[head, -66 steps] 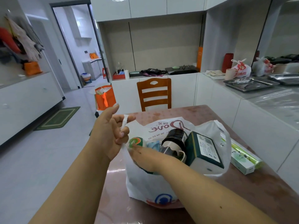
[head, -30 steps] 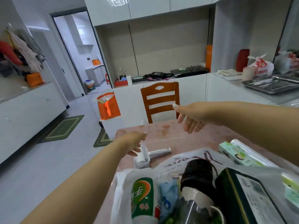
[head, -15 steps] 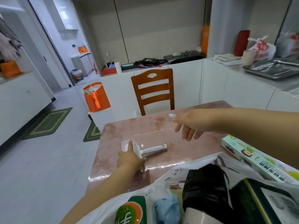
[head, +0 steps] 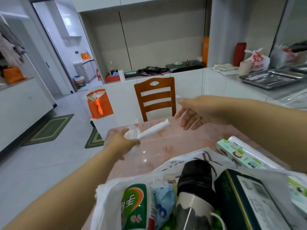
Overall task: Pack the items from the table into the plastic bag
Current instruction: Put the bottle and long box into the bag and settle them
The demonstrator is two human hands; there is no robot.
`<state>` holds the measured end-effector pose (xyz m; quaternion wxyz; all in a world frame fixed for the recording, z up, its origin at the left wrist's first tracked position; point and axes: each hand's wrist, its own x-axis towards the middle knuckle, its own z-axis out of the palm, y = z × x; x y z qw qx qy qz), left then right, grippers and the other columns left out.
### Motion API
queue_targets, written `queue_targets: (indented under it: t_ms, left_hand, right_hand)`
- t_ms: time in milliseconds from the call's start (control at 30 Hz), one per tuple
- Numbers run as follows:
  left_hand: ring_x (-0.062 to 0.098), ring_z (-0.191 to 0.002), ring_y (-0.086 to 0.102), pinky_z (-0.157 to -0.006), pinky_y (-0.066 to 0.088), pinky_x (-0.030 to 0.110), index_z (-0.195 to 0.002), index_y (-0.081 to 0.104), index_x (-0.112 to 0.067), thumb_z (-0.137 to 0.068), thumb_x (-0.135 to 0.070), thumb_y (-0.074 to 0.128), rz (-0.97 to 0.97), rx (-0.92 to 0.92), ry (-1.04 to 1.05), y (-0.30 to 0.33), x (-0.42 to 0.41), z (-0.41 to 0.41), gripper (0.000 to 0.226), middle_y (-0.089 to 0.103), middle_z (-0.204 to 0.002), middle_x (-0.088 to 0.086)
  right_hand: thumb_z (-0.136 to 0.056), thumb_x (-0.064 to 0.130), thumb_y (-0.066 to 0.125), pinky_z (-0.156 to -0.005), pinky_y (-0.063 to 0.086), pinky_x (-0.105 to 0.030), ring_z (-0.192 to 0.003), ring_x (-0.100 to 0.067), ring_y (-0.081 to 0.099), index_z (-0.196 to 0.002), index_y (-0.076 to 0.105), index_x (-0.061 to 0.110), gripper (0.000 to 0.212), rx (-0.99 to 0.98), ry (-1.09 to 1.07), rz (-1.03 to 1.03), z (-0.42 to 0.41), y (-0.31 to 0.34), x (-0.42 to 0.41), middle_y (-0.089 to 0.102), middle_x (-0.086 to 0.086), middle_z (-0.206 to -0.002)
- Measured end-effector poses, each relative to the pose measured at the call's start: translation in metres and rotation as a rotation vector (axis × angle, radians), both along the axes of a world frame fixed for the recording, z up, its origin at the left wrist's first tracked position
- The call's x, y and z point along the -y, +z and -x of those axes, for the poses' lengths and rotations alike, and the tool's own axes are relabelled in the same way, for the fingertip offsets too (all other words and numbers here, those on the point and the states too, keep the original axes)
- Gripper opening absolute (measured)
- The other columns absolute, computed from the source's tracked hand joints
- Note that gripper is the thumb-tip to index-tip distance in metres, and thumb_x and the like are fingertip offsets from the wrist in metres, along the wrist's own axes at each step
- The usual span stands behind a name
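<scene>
A white plastic bag [head: 106, 201] stands at the near edge of the pink table [head: 166, 143], holding a green-labelled packet [head: 134, 205], a black-lidded mug [head: 194, 185] and a dark green box [head: 245, 196]. My left hand [head: 119, 143] grips the head of a white lint roller [head: 149, 131], lifted off the table with its handle pointing far right. Beyond the roller's handle tip my right hand [head: 192, 112] hovers, fingers spread and relaxed. A green cling-film box [head: 239, 155] lies on the table to the right of the bag.
A wooden chair [head: 155, 97] stands at the table's far side. An orange bag [head: 99, 103] sits on a white box on the floor to the left. Steel trays [head: 269, 78] and a tied bag [head: 256, 61] rest on the right counter.
My left hand reached over the bag to the lint roller, took hold of its head and lifted it off the table. My right hand left the bag and moved forward over the table.
</scene>
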<state>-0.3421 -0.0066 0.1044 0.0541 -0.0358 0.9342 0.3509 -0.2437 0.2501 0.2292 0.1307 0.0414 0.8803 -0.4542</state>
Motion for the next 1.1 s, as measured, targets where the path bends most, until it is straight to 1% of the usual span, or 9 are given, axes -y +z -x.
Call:
queue_targets:
  t_ms: [100, 300, 433, 567, 700, 833, 933, 1033, 1100]
  left_hand:
    - [0.027, -0.092, 0.060, -0.050, 0.057, 0.030, -0.134, 0.042, -0.044, -0.064, -0.043, 0.078, -0.041, -0.038, -0.032, 0.071, -0.002, -0.031, 0.079, 0.050, -0.128, 0.006]
    - [0.020, -0.079, 0.058, -0.053, 0.057, 0.030, -0.125, 0.048, -0.052, -0.064, -0.041, 0.080, -0.046, -0.123, -0.184, 0.184, -0.021, -0.128, 0.069, 0.049, -0.113, 0.000]
    - [0.018, -0.076, 0.059, -0.053, 0.058, 0.029, -0.127, 0.049, -0.047, -0.066, -0.044, 0.077, 0.050, -0.200, -0.260, 0.210, -0.042, -0.201, 0.067, 0.051, -0.089, -0.007]
    - [0.017, -0.074, 0.061, -0.053, 0.060, 0.029, -0.132, 0.046, -0.037, -0.072, -0.047, 0.069, 0.124, -0.203, -0.324, 0.200, -0.058, -0.259, 0.064, 0.044, -0.082, -0.014]
    - [0.019, -0.074, 0.065, -0.059, 0.061, 0.033, -0.121, 0.053, -0.030, -0.073, -0.050, 0.067, 0.074, -0.014, -0.350, 0.162, -0.060, -0.295, 0.053, 0.054, -0.087, -0.006]
    - [0.016, -0.074, 0.062, -0.058, 0.060, 0.029, -0.121, 0.048, -0.038, -0.069, -0.053, 0.069, 0.078, 0.085, -0.238, 0.121, -0.054, -0.304, 0.058, 0.055, -0.088, -0.008]
    - [0.015, -0.079, 0.060, -0.064, 0.058, 0.027, -0.132, 0.039, -0.041, -0.068, -0.061, 0.067, 0.285, -0.042, -0.152, 0.090, -0.053, -0.303, 0.074, 0.060, -0.112, -0.002]
    - [0.022, -0.089, 0.061, -0.073, 0.060, 0.035, -0.135, 0.034, -0.038, -0.069, -0.060, 0.066, 0.357, -0.116, -0.150, 0.063, -0.056, -0.301, 0.077, 0.057, -0.123, 0.004]
    - [0.028, -0.098, 0.058, -0.082, 0.057, 0.041, -0.136, 0.033, -0.034, -0.070, -0.062, 0.062, 0.410, -0.120, -0.167, 0.052, -0.057, -0.300, 0.078, 0.051, -0.126, 0.009]
  right_hand:
    - [-0.091, 0.062, 0.029, -0.069, 0.056, -0.030, -0.084, -0.022, 0.071, -0.099, 0.067, 0.015, 0.061, -0.112, -0.044, 0.073, -0.030, 0.034, -0.005, 0.075, -0.006, -0.085]
    - [-0.092, 0.062, 0.029, -0.078, 0.056, -0.035, -0.079, -0.021, 0.073, -0.097, 0.065, 0.017, 0.057, -0.437, -0.233, 0.270, -0.110, 0.082, -0.029, 0.075, -0.004, -0.079]
    - [-0.092, 0.063, 0.029, -0.079, 0.055, -0.038, -0.095, -0.027, 0.063, -0.098, 0.060, 0.020, 0.054, -0.475, -0.326, 0.275, -0.164, 0.084, -0.029, 0.066, -0.009, -0.098]
    - [-0.089, 0.066, 0.032, -0.071, 0.058, -0.039, -0.091, -0.029, 0.063, -0.098, 0.060, 0.019, 0.056, -0.387, -0.316, 0.311, -0.210, 0.064, -0.011, 0.058, -0.012, -0.103]
    - [-0.090, 0.067, 0.027, -0.074, 0.058, -0.041, -0.084, -0.026, 0.065, -0.097, 0.059, 0.015, 0.060, -0.423, -0.399, 0.203, -0.241, 0.043, 0.001, 0.061, -0.012, -0.095]
    - [-0.089, 0.069, 0.017, -0.062, 0.038, -0.032, -0.077, -0.015, 0.054, -0.091, 0.052, 0.021, 0.060, -0.564, -0.335, -0.246, -0.254, 0.026, 0.015, 0.057, 0.002, -0.082]
    - [-0.088, 0.070, 0.014, -0.076, 0.040, -0.036, -0.094, -0.022, 0.052, -0.117, 0.051, 0.017, 0.071, -0.632, -0.496, -0.449, -0.258, 0.014, 0.013, 0.060, -0.003, -0.106]
    - [-0.086, 0.073, 0.010, -0.082, 0.039, -0.042, -0.108, -0.032, 0.052, -0.133, 0.040, 0.014, 0.081, -0.416, -0.588, -0.523, -0.259, -0.002, 0.007, 0.056, -0.013, -0.125]
    - [-0.085, 0.074, 0.010, -0.081, 0.038, -0.040, -0.107, -0.029, 0.053, -0.138, 0.033, 0.014, 0.083, -0.275, -0.533, -0.356, -0.257, -0.012, 0.009, 0.058, -0.010, -0.118]
